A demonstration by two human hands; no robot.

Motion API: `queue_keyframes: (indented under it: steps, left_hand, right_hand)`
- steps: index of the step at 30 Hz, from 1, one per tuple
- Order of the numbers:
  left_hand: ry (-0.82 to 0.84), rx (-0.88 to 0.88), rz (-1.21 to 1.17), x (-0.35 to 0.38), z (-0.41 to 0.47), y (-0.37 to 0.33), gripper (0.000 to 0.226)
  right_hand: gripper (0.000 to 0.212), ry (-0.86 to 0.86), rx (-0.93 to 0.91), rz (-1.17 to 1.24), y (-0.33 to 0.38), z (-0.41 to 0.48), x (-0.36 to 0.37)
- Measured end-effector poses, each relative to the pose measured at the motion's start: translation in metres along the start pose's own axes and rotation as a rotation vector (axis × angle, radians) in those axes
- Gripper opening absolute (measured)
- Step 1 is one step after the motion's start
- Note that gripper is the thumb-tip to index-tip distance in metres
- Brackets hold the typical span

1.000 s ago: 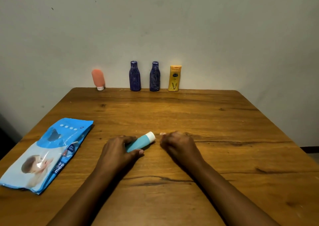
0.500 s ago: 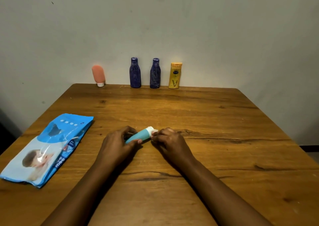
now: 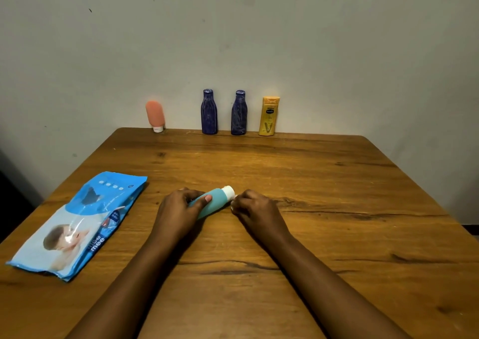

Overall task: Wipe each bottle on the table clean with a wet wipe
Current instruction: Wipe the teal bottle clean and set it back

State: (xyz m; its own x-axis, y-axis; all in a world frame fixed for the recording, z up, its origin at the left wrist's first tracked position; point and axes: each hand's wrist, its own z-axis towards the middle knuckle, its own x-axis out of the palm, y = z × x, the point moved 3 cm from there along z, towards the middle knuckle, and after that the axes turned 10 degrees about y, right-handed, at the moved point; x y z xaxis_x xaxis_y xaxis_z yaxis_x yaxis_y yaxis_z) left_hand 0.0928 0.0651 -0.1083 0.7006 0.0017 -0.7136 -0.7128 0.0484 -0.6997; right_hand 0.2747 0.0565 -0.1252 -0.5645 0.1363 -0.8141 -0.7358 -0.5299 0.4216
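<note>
Gripping the teal tube, the left hand steadied it; the right hand, curled on a likely wet wipe, met its cap. Four bottles beyond it seemingly waited.

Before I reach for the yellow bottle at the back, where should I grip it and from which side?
Probably round the mid-body of the yellow bottle, coming from the front-right: it stands upright by the wall, with a blue bottle close on its left.

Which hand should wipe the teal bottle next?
Right. The right hand sits at the white cap of the teal bottle, pinching something white, likely the wipe; the left hand grips the body.
</note>
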Motion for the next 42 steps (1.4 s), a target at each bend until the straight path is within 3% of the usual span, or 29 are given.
queue_keyframes:
  steps: [3,6,12,16,20,23,25,29,34,42]
  left_hand:
    - [-0.018,-0.016,-0.035,0.000,0.002,0.003,0.034]
    - [-0.065,0.016,0.078,-0.001,0.002,0.001,0.045]
    - [-0.024,0.096,0.278,0.002,-0.004,-0.006,0.059]
    - [-0.004,0.083,0.324,0.006,-0.003,-0.005,0.059]
    - [0.003,0.069,0.352,0.007,-0.001,-0.004,0.061]
    - [0.011,0.072,0.404,0.006,0.001,-0.003,0.065]
    - [0.042,0.057,0.404,0.006,0.001,-0.001,0.069]
    - [0.087,0.062,0.369,0.007,-0.001,0.001,0.068]
    - [0.089,0.069,0.295,0.009,0.000,0.001,0.069]
    - [0.076,0.057,0.223,0.011,-0.002,0.001,0.067]
  right_hand:
    - [0.019,-0.158,0.053,0.137,-0.006,0.001,-0.010]
    - [0.024,-0.247,0.096,0.204,-0.007,0.003,-0.016]
    - [0.026,-0.187,0.054,0.245,-0.001,0.022,-0.010]
    - [0.025,-0.069,-0.036,0.118,0.010,0.033,0.002]
    - [0.023,-0.076,-0.018,0.046,0.008,0.027,0.003]
    - [0.018,0.022,0.018,0.028,-0.002,0.017,0.004]
    - [0.017,-0.008,0.067,0.114,-0.010,0.015,-0.001]
    - [0.023,-0.238,0.133,0.311,-0.007,0.022,-0.014]
    - [0.021,-0.092,-0.025,0.105,0.013,0.032,0.000]
    - [0.018,-0.057,0.029,0.137,0.000,0.023,-0.001]
